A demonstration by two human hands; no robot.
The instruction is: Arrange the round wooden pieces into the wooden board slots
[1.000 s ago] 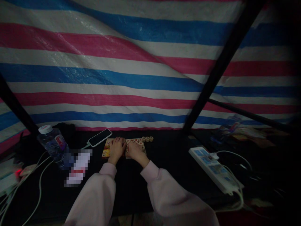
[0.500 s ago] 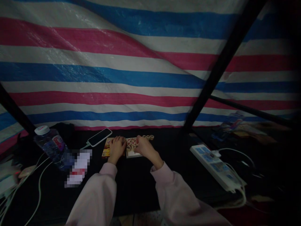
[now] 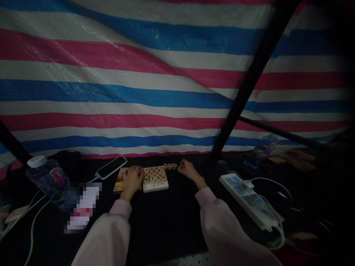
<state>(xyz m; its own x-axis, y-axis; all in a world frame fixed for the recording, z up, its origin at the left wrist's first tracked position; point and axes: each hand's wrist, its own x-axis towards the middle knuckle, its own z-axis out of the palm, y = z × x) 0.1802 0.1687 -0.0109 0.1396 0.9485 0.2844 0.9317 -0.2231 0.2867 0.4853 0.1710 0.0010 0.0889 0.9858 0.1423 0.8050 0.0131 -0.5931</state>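
Observation:
A white box tray (image 3: 155, 187) holds rows of round Chinese chess pieces (image 3: 154, 172) with red and dark characters. To its left lies a yellow and red printed box lid (image 3: 119, 184). My left hand (image 3: 133, 179) lies over this lid, fingers spread, the fingertips by the tray's left edge. My right hand (image 3: 189, 170) pinches a single Chinese chess piece (image 3: 181, 167) at the table surface. That piece is just right of a short row of three Chinese chess pieces (image 3: 170, 166) behind the tray.
A white phone (image 3: 112, 167) with a cable lies behind the lid. At left stand a clear bottle (image 3: 52, 181) and a blurred-out packet (image 3: 84, 208). A white power strip (image 3: 246, 201) with plugs lies at right. Behind the black table rises a striped sheet (image 3: 138, 92) and a dark pole (image 3: 249, 81).
My right hand has moved from the tray to the right, carrying a Chinese chess piece to the end of the row. My left hand stays on the lid. The view has shifted slightly.

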